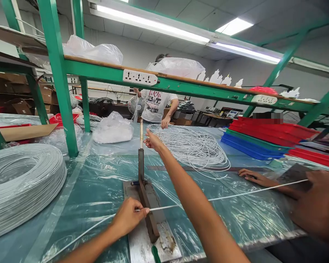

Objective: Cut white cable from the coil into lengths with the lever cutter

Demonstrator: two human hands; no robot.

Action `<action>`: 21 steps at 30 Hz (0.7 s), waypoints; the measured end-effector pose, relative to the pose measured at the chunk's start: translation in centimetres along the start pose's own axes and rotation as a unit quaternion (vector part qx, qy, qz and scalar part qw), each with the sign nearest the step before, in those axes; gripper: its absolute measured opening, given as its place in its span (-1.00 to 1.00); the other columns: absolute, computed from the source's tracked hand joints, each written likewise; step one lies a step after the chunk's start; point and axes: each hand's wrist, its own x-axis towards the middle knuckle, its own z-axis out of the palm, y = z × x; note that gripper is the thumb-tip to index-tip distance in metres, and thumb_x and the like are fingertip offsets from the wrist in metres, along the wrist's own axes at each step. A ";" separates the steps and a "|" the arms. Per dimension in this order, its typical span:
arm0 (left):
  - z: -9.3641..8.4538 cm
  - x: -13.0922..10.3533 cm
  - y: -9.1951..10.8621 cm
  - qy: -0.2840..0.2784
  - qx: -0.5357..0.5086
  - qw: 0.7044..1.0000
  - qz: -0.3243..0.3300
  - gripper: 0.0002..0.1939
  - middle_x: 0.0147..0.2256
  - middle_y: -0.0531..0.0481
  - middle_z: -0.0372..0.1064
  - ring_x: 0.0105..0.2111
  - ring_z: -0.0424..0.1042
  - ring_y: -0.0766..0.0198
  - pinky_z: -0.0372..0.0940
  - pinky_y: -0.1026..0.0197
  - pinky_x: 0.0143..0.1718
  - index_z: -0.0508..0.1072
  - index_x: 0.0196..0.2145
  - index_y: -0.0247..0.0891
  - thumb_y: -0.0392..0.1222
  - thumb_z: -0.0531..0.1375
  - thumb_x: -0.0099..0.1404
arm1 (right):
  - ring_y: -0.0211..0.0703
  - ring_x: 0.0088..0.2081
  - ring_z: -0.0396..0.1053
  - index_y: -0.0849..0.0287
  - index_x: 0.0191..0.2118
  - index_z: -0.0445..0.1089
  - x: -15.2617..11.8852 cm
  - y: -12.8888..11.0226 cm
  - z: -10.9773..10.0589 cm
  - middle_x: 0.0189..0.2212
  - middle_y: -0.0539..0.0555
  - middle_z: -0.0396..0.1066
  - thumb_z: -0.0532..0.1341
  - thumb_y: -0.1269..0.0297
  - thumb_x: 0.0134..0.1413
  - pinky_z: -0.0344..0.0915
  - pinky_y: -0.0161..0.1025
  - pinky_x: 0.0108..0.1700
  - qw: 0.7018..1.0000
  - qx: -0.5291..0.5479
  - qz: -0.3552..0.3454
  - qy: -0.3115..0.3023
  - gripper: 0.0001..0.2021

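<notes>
My left hand (130, 216) pinches a thin white cable (164, 208) between thumb and fingers, right beside the blade arm of a lever cutter (148, 208). The cable comes up from the lower left, crosses the cutter and stretches right to a co-worker's blurred hand (322, 182). The cutter's metal base lies on the table, and its lever handle (141, 133) stands upright. Just right of that handle is my right hand (152, 141), fingers half curled and apart, not wrapped round it. Whether a fingertip touches the handle I cannot tell.
A big cable coil (49, 179) lies at left, and a loose heap of cut cables (200, 146) lies ahead. Red, green and blue trays (260, 137) are stacked at right. A green shelf frame (104, 69) spans overhead. Another person (156, 106) stands across the table.
</notes>
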 end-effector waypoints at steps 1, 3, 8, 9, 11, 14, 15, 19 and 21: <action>0.1 0.1 -0.2 0.003 0.003 1.000 -0.002 -0.57 -0.65 0.11 0.10 -0.60 -0.01 0.39 -0.11 0.32 -0.55 0.51 -0.55 -0.35 0.07 0.06 0.14 | -0.46 -0.68 0.05 0.29 -0.23 0.27 1.1 0.1 0.1 -0.58 -0.09 0.20 -0.01 0.06 0.22 0.04 -0.45 -0.66 1.000 0.005 0.017 -0.011 -0.65; 0.1 0.3 -0.4 0.010 0.010 1.000 -0.005 -0.56 -0.66 0.12 0.06 -0.60 -0.02 0.39 -0.13 0.31 -0.56 0.50 -0.56 -0.35 0.08 0.06 0.14 | -0.47 -0.67 0.04 0.29 -0.27 0.28 2.3 0.3 0.5 -0.57 -0.09 0.18 0.00 0.04 0.21 0.05 -0.45 -0.66 0.998 0.015 0.041 -0.034 -0.64; 0.2 0.4 -0.2 0.027 0.028 0.999 0.001 -0.44 -0.69 0.16 -0.18 -0.62 -0.12 0.41 -0.24 0.26 -0.57 0.35 -0.71 -0.34 0.19 0.02 0.17 | -0.48 -0.74 -0.13 0.26 -0.32 0.23 1.6 -0.5 0.7 -0.68 -0.15 0.04 -0.14 -0.10 0.21 -0.11 -0.47 -0.70 0.995 0.037 0.056 -0.069 -0.52; 0.1 0.4 -0.1 0.031 0.030 0.999 0.000 -0.43 -0.70 0.16 -0.18 -0.63 -0.11 0.42 -0.24 0.26 -0.57 0.34 -0.71 -0.34 0.21 0.02 0.16 | -0.48 -0.75 -0.15 0.24 -0.31 0.22 0.8 -0.9 0.5 -0.71 -0.16 0.02 -0.21 -0.13 0.20 -0.13 -0.48 -0.70 0.995 0.041 0.051 -0.075 -0.48; 0.1 0.6 -0.1 0.036 0.029 0.999 -0.009 -0.44 -0.72 0.16 -0.11 -0.64 -0.05 0.41 -0.22 0.27 -0.58 0.36 -0.70 -0.33 0.23 0.05 0.13 | -0.47 -0.77 -0.13 0.21 -0.29 0.21 -1.5 -1.7 -0.5 -0.75 -0.16 0.02 -0.30 -0.17 0.17 -0.13 -0.50 -0.69 0.994 0.050 0.036 -0.090 -0.43; 0.3 0.9 -0.3 0.039 0.024 0.998 -0.030 -0.49 -0.74 0.13 0.02 -0.65 0.03 0.40 -0.17 0.28 -0.57 0.40 -0.69 -0.32 0.19 0.10 0.10 | -0.42 -0.76 0.04 0.17 -0.24 0.21 -6.8 -2.3 -2.7 -0.74 -0.08 0.18 -0.32 -0.17 0.17 -0.02 -0.50 -0.67 0.992 0.055 0.020 -0.111 -0.43; 0.4 1.0 -0.5 0.038 0.022 0.998 -0.036 -0.50 -0.75 0.13 0.03 -0.66 0.04 0.39 -0.16 0.27 -0.57 0.40 -0.70 -0.32 0.17 0.10 0.10 | -0.39 -0.75 0.11 0.16 -0.24 0.20 -8.9 -2.1 -3.5 -0.72 -0.04 0.24 -0.32 -0.16 0.17 0.02 -0.48 -0.66 0.991 0.051 0.022 -0.119 -0.44; 0.8 1.5 -1.1 0.024 0.002 0.998 -0.057 -0.52 -0.77 0.11 0.07 -0.66 0.09 0.38 -0.10 0.28 -0.56 0.35 -0.75 -0.31 0.15 0.11 0.07 | -0.30 -0.68 0.29 0.15 -0.33 0.16 -18.2 0.7 -6.0 -0.62 0.06 0.38 -0.08 -0.13 0.13 0.13 -0.44 -0.64 0.984 0.019 0.064 -0.165 -0.60; 1.0 1.6 -1.3 0.022 -0.006 0.998 -0.066 -0.53 -0.76 0.11 0.09 -0.66 0.10 0.37 -0.09 0.28 -0.57 0.32 -0.75 -0.30 0.15 0.11 0.05 | -0.29 -0.65 0.31 0.15 -0.31 0.16 -22.5 2.8 -6.5 -0.57 0.05 0.39 0.14 -0.07 0.01 0.20 -0.42 -0.62 0.979 0.018 0.111 -0.171 -0.64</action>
